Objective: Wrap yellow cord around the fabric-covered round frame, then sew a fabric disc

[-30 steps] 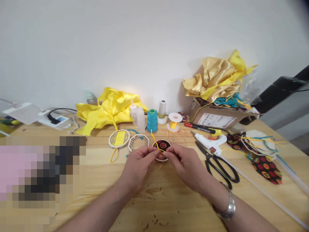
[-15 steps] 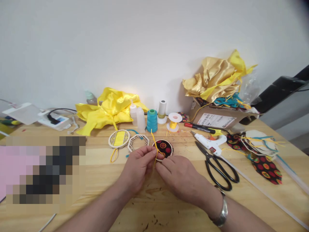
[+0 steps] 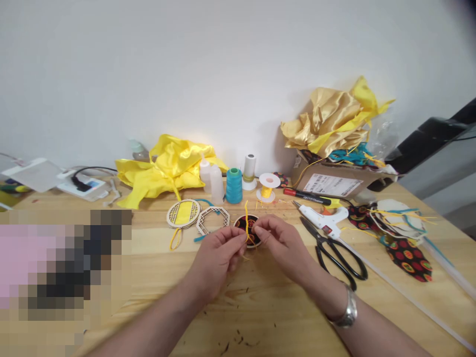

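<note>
Both my hands meet over the wooden table (image 3: 260, 317) in the middle of the view. My left hand (image 3: 215, 258) pinches a thin yellow cord (image 3: 246, 210) at its lower part. My right hand (image 3: 280, 243) pinches the same cord from the right, fingers pressed together. The cord's free end stands up above my fingers. Right behind them lies a small round disc (image 3: 250, 225) with black fabric and red-orange dots. A metal bracelet (image 3: 347, 310) sits on my right wrist.
Two wooden lattice ornaments (image 3: 184, 213) lie left of the disc. Behind stand a teal thread spool (image 3: 234, 184), white bottles (image 3: 211, 181) and yellow satin (image 3: 167, 166). Black scissors (image 3: 334, 255), a glue gun (image 3: 323, 218), patterned fabric pieces (image 3: 409, 255) and a cardboard box (image 3: 334, 181) lie right.
My right hand moved up and back to the right of the disc and pinched the cord again. The cord's free end now stands more upright.
</note>
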The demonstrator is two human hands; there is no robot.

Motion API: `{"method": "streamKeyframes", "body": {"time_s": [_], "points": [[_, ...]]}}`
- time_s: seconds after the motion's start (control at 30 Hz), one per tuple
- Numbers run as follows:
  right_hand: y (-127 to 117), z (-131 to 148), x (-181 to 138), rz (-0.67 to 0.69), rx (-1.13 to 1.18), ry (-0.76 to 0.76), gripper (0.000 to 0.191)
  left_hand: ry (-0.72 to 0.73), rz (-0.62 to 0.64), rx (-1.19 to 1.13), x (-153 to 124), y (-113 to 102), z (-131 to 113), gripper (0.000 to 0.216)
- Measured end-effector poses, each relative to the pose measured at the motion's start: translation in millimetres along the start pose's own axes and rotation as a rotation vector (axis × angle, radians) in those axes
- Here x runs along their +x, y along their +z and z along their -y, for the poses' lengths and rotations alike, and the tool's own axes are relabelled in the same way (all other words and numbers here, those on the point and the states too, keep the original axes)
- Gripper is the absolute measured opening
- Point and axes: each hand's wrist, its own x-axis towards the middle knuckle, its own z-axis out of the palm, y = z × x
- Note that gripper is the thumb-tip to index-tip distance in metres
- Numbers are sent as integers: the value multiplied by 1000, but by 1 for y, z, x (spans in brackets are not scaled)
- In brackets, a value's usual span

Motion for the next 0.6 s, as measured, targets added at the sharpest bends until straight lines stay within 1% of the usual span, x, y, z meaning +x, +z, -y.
{"method": "streamKeyframes", "body": {"time_s": [0.07,0.1,0.2,0.3,0.4,0.6], "points": [[1,-2,2,73,114,108,15,-4,5,37,-2,2,-1,13],[2,-2,3,98,151,136,16,-4,6,58,-2,3,-2,14],[4,0,2,144,251,170,18,3,20,124,-4,5,-5,17],[4,3,0,186,319,211,19,31,68,152,-5,6,-5,14],[3,6,-1,189,279,237,19,55,100,152,-4,4,-3,12],[1,6,0,130,153,158,18,11,47,200,-5,2,0,16]]}}
